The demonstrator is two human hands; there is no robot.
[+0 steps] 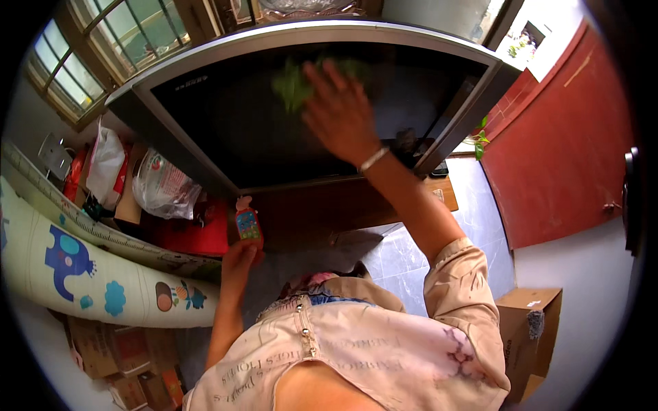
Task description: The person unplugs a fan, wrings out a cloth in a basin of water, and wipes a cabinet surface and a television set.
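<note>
A large television with a silver frame [169, 115] and a dark, glossy screen stands before me. My right hand [339, 110] is over the upper middle of the screen, its fingers spread and blurred. Under and beside those fingers lies a green cloth [290, 85], also blurred, against the glass. My left hand [242, 253] is low at the left, below the television's lower edge. Its fingers pinch the bottom of a toy phone [249, 224] with a red rim, a blue face and a pink figure on top.
Left of the television are plastic bags [167, 185] and a red surface [180, 228]. A rolled play mat [128, 287] with animal prints lies at the left. A wooden stand [447, 192] is under the television. A red door [560, 149] and a cardboard box [529, 303] are at the right.
</note>
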